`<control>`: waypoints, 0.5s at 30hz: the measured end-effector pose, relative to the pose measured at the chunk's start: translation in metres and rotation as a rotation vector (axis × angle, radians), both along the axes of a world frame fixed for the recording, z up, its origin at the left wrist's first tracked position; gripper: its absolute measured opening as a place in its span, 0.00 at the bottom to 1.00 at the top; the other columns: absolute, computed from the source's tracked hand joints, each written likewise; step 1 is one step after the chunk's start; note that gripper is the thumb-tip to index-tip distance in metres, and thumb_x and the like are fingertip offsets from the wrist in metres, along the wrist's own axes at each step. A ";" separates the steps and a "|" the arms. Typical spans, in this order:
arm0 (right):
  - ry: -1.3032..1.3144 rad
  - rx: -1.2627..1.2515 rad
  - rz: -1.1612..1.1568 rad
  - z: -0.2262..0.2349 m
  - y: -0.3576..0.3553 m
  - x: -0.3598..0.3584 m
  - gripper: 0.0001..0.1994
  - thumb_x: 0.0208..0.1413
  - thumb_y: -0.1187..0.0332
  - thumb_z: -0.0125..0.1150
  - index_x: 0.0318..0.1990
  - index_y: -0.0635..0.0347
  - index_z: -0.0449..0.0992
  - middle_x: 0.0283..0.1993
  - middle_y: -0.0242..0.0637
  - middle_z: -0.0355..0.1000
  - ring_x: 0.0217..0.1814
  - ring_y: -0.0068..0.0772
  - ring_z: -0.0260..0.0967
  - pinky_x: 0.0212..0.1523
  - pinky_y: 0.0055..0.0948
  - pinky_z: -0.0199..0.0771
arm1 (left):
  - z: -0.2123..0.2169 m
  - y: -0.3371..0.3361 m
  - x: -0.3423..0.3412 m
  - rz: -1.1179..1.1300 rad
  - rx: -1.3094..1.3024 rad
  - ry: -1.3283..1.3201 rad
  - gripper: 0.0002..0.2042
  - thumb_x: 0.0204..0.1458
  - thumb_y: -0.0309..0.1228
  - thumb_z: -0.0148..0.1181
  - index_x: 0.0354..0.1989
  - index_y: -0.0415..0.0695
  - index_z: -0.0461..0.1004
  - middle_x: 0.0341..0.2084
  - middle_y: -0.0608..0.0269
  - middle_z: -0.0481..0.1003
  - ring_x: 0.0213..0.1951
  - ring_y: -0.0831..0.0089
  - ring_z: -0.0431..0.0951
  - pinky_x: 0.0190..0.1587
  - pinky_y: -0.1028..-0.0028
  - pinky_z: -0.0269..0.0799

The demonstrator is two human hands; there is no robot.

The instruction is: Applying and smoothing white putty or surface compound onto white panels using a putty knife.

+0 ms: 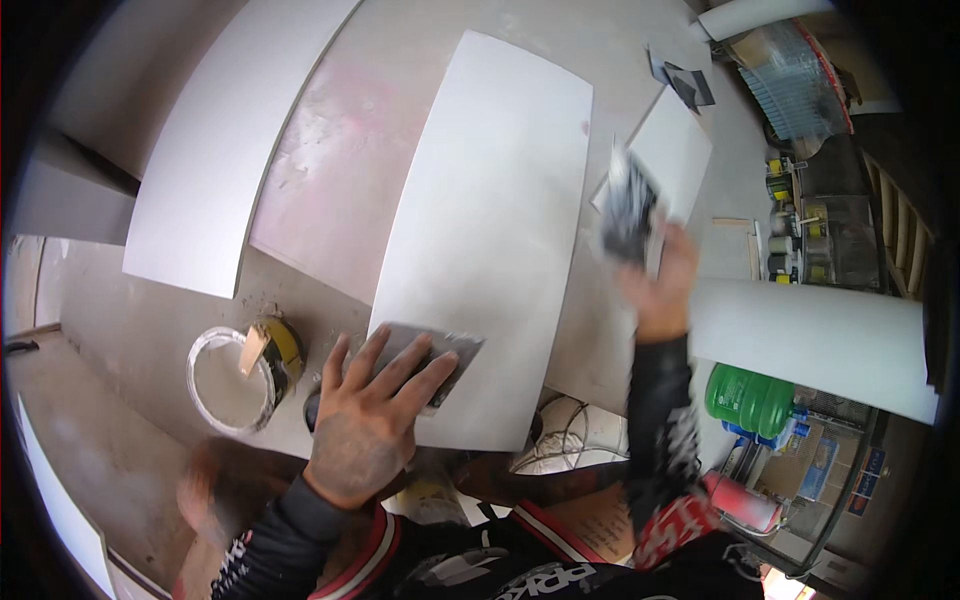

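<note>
Left hand (372, 420): fingers spread wide, palm down, pressing a grey sanding sheet (440, 358) flat onto the near end of the middle white panel (490, 230); forearm in a dark sleeve entering from the lower edge.
Right hand (660, 285): raised, motion-blurred, closed around a dark crumpled sheet (628, 205), held above the surface (340, 150) beside a small white panel (675, 150).
Bucket (232, 378): round, white-rimmed, left of the left hand; pale paste inside, a wooden-handled tool (254, 350) resting across its rim.
Left white panel (225, 140): lying flat, well apart from both hands.
Green bottle (750, 398): below the surface edge, right; contents cannot be told.
</note>
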State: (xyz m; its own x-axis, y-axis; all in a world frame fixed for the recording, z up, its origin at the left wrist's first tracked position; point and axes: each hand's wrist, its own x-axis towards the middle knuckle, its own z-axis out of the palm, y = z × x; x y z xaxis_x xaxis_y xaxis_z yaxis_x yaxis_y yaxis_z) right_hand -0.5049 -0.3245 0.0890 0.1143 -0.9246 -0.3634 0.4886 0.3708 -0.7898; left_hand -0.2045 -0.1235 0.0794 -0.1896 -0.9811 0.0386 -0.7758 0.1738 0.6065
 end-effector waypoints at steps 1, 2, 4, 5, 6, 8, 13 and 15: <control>0.309 -0.605 0.204 -0.019 -0.044 -0.029 0.15 0.54 0.70 0.58 0.49 0.64 0.74 0.47 0.40 0.74 0.49 0.30 0.73 0.47 0.31 0.76 | 0.006 -0.005 0.002 0.005 0.061 0.034 0.30 0.37 0.18 0.56 0.55 0.52 0.73 0.55 0.62 0.73 0.60 0.51 0.67 0.63 0.46 0.55; 0.504 -0.294 0.120 -0.012 -0.097 -0.015 0.14 0.58 0.69 0.56 0.51 0.63 0.73 0.46 0.38 0.74 0.49 0.29 0.73 0.53 0.28 0.70 | 0.007 -0.007 0.007 0.013 0.093 0.024 0.29 0.36 0.18 0.57 0.54 0.51 0.74 0.54 0.61 0.73 0.60 0.51 0.67 0.63 0.46 0.56; 1.110 -0.580 0.274 -0.031 -0.186 -0.027 0.17 0.60 0.67 0.55 0.54 0.64 0.72 0.49 0.39 0.75 0.52 0.34 0.72 0.55 0.30 0.67 | 0.006 -0.013 0.014 0.013 0.121 0.034 0.29 0.36 0.18 0.57 0.53 0.50 0.74 0.54 0.60 0.74 0.60 0.50 0.67 0.63 0.47 0.56; 1.436 -0.763 0.371 -0.039 -0.218 -0.026 0.18 0.60 0.67 0.55 0.55 0.64 0.72 0.52 0.41 0.75 0.54 0.37 0.71 0.55 0.30 0.67 | 0.005 -0.015 0.018 0.014 0.155 0.059 0.29 0.37 0.19 0.57 0.55 0.52 0.73 0.54 0.60 0.74 0.59 0.49 0.68 0.62 0.46 0.56; 1.587 -0.806 0.449 -0.045 -0.247 -0.028 0.18 0.59 0.68 0.53 0.56 0.62 0.71 0.51 0.46 0.75 0.53 0.44 0.71 0.55 0.33 0.67 | 0.002 -0.017 0.020 0.015 0.187 0.092 0.30 0.38 0.20 0.58 0.56 0.53 0.73 0.54 0.59 0.74 0.59 0.49 0.69 0.62 0.46 0.55; 1.738 -0.836 0.546 -0.067 -0.291 -0.034 0.19 0.59 0.68 0.52 0.57 0.60 0.71 0.49 0.51 0.75 0.53 0.51 0.72 0.56 0.36 0.68 | -0.005 -0.022 0.021 0.021 0.222 0.115 0.27 0.38 0.21 0.60 0.53 0.51 0.74 0.53 0.58 0.74 0.58 0.48 0.69 0.61 0.47 0.57; 1.990 -0.959 0.602 -0.112 -0.353 -0.011 0.20 0.56 0.73 0.48 0.57 0.50 0.72 0.47 0.55 0.74 0.50 0.59 0.71 0.55 0.45 0.70 | 0.005 -0.031 0.031 0.036 0.282 0.060 0.22 0.40 0.28 0.69 0.49 0.48 0.77 0.51 0.55 0.76 0.57 0.47 0.71 0.60 0.46 0.58; 2.086 -0.894 0.569 -0.121 -0.358 -0.015 0.21 0.56 0.73 0.47 0.58 0.51 0.72 0.49 0.54 0.74 0.51 0.56 0.71 0.56 0.44 0.69 | 0.005 -0.034 0.027 0.061 0.302 0.087 0.22 0.40 0.29 0.69 0.48 0.47 0.77 0.51 0.55 0.76 0.57 0.47 0.71 0.60 0.46 0.58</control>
State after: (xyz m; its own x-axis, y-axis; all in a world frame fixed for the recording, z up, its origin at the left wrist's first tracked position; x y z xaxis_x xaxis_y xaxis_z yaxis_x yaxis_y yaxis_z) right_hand -0.5199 -0.6822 -0.0319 0.4689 -0.8824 0.0391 -0.8793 -0.4622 0.1149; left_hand -0.1775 -0.1577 0.0847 -0.1386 -0.9602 -0.2426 -0.7224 -0.0696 0.6880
